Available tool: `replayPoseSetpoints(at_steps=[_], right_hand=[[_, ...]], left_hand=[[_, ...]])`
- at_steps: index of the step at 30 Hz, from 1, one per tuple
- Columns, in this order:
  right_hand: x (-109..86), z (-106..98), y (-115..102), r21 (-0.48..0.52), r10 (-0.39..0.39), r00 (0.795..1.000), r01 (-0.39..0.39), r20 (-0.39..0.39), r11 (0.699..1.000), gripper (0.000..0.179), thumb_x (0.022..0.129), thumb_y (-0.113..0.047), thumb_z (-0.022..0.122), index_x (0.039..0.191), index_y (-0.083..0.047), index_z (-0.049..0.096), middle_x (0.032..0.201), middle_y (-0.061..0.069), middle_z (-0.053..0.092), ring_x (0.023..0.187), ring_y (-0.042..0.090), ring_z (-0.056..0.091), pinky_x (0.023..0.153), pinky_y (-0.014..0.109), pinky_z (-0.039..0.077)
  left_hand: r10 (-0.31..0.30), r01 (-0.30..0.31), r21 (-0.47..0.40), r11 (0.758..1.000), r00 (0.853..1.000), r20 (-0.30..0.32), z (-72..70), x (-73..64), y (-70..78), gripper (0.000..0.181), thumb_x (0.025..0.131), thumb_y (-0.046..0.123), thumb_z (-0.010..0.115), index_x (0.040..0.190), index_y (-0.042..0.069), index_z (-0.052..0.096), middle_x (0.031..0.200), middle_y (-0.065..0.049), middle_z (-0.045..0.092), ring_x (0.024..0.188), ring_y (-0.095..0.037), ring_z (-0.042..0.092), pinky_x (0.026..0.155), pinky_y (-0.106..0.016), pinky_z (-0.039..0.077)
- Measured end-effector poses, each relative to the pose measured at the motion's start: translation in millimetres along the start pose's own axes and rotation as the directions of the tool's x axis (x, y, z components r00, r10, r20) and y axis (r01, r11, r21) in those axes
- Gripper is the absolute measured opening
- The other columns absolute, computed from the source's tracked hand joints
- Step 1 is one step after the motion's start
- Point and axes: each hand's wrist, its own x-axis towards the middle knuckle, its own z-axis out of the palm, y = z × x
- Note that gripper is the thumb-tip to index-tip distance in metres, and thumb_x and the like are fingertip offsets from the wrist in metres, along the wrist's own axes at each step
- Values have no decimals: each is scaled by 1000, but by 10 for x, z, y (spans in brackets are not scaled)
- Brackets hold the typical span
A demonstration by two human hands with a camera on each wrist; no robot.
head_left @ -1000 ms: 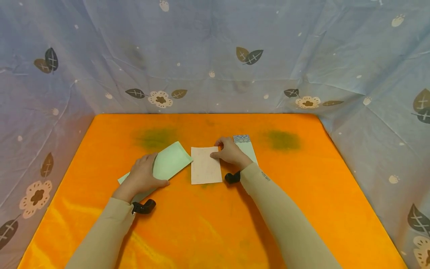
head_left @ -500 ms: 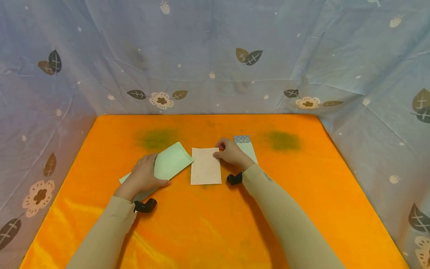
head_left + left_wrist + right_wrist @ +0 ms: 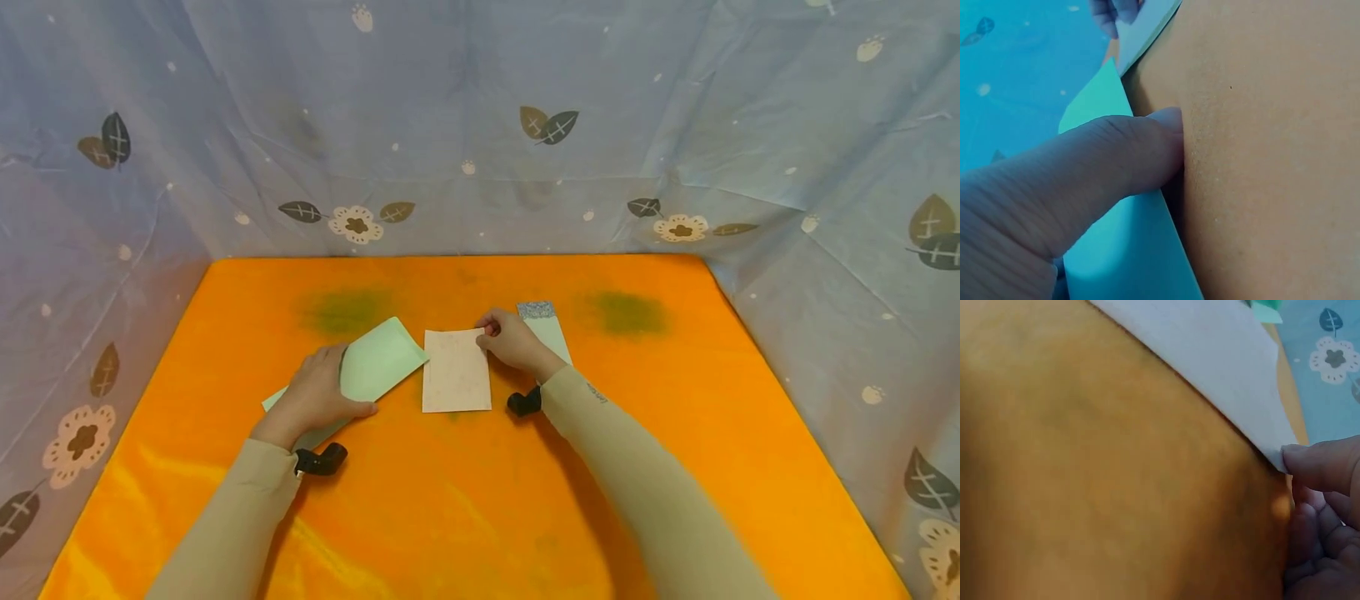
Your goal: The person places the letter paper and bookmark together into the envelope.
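My left hand point(image 3: 318, 390) grips a light green envelope point(image 3: 382, 358) that lies slanted, its far right end showing a narrow folded band. In the left wrist view the thumb point(image 3: 1129, 150) crosses the envelope's long edge close to the tabletop; the other fingers are mostly hidden. A pale pinkish card point(image 3: 456, 375) lies upright in the middle, its left edge right at the envelope's corner. My right hand point(image 3: 517, 343) pinches the card's upper right corner between thumb and fingers. The right wrist view shows this corner of the card point(image 3: 1210, 369) lifted slightly.
Behind the right hand lies a pale strip point(image 3: 550, 337) with a grey patterned band on its top end, partly covered by the wrist. Orange cloth point(image 3: 450, 517) covers the table. A patterned blue-grey curtain point(image 3: 480, 125) stands round the back and sides.
My right hand has shifted slightly toward the card's corner edge, showing more of that corner. The left hand and envelope stay nearly still.
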Motion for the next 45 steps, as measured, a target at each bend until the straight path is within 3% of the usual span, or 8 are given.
replayPoseSetpoints(at_steps=[7,13,25,36,45], right_hand=[[-148,-141,-16,-5,-22,1000,22,-4,1000,23,99,-24,58,118,-12,64,101,5,59,88,20,57,73,31,50],[-305,-251,73,167,-21,1000,24,-21,986,19,99,-19,57,113,-8,62,99,14,58,84,26,64,75,33,57],[-525,-314,162,421,58,995,-17,-85,907,23,100,-15,55,118,-1,57,103,20,55,87,34,64,81,38,56],[-617,-377,283,488,100,985,-18,-143,873,26,100,-20,56,120,-4,59,103,18,54,90,32,62,82,38,55],[-675,-440,317,496,144,976,-44,-165,867,29,100,-24,55,123,-6,56,108,18,54,96,33,61,86,38,54]], left_hand=[[10,-9,3,1000,1000,-8,5,-7,-20,117,68,58,81,150,-4,23,144,-28,33,123,-46,35,98,-63,33],[19,-19,5,1000,1000,-23,13,-45,15,115,70,56,80,150,-3,23,146,-28,32,127,-47,33,101,-64,28],[70,-69,25,997,997,-40,32,-91,159,109,72,48,81,149,-5,24,147,-27,33,130,-47,32,103,-63,25],[75,-74,23,997,997,-35,75,-128,237,110,72,48,82,151,-2,23,150,-24,30,131,-47,29,104,-63,21],[73,-73,2,997,997,-26,109,-153,265,110,73,49,81,152,0,22,151,-22,28,134,-46,26,106,-62,19]])
